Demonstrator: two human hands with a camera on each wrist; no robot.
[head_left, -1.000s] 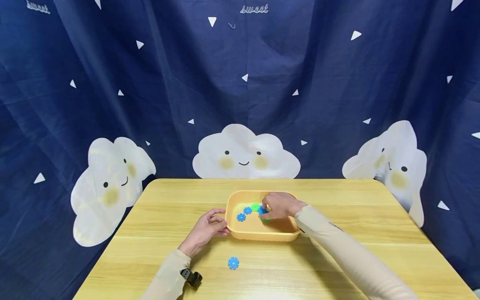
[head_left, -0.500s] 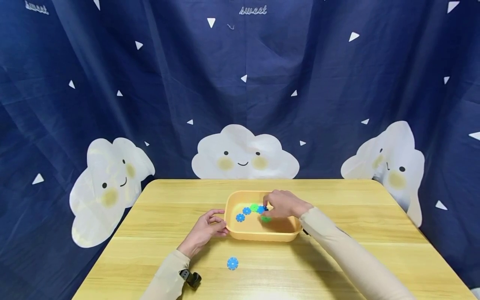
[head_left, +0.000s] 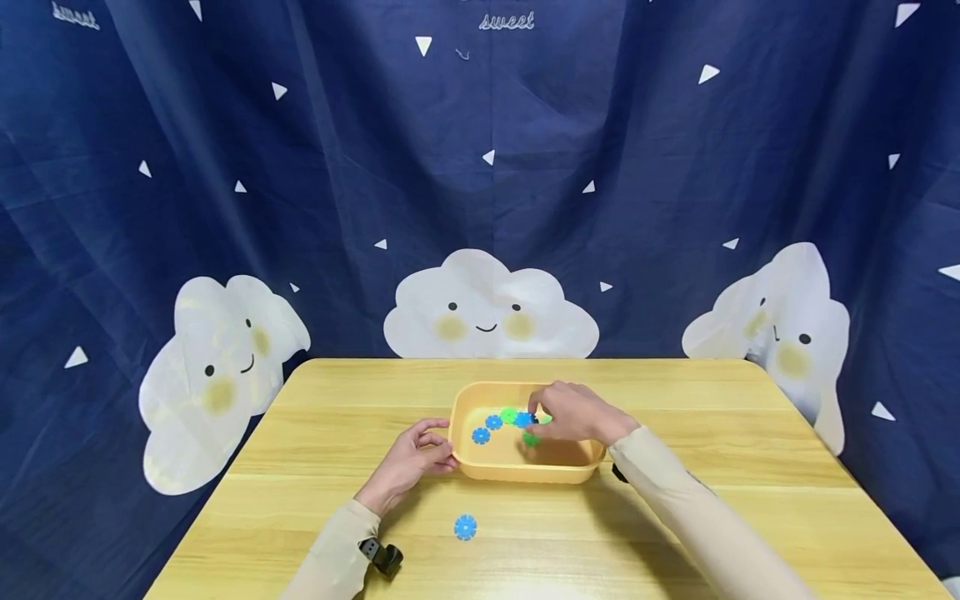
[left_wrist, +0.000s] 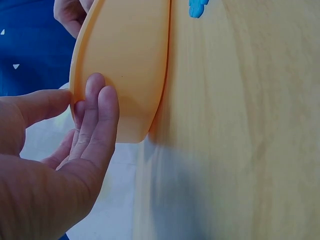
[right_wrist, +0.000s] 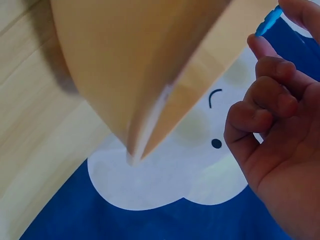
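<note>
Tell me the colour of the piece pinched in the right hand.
The piece is blue, seen best in the right wrist view.

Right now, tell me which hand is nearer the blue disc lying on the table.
Left. The left hand touches the tray's left end, beyond the blue disc and to its left; the right hand is farther, beyond and to its right, over the tray.
</note>
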